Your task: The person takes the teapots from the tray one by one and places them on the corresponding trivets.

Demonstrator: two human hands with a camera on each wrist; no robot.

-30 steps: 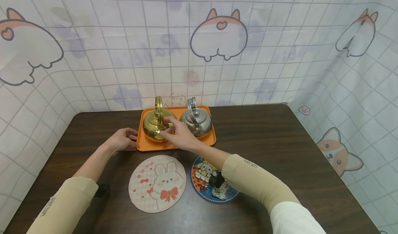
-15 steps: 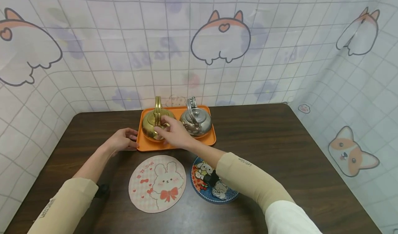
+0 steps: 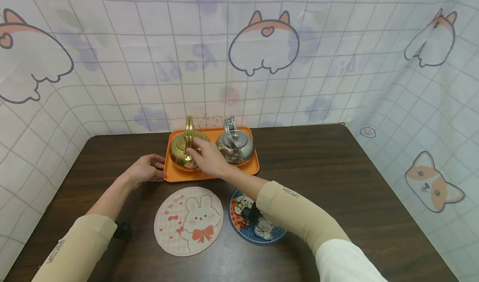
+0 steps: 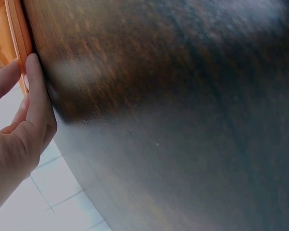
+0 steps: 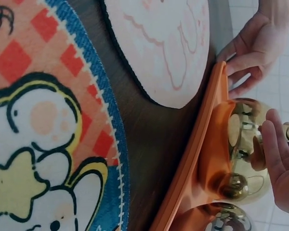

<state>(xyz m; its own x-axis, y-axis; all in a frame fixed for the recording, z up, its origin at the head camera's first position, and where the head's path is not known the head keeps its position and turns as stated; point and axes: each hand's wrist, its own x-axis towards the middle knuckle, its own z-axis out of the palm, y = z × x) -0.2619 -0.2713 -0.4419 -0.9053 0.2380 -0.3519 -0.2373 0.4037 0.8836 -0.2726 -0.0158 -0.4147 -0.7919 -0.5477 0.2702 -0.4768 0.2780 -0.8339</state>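
Observation:
My left hand grips the left edge of an orange tray; in the left wrist view the thumb and a finger meet at its rim. On the tray a gold kettle stands at left, its handle raised, beside a silver kettle. My right hand is at the gold kettle's near right side, thumb and finger touching around the base of its handle. In the right wrist view its fingers lie fairly straight against the gold body, not curled round the handle. Part of the kettle is hidden behind this hand.
A round pink bunny mat lies in front of the tray. To its right is a blue cartoon mat, partly under my right forearm. The dark wooden table reaches back to a patterned cloth wall.
My right hand has shifted left, closer in on the gold kettle's handle, and the gold kettle has slid slightly left on the tray. The left hand keeps its place at the rim.

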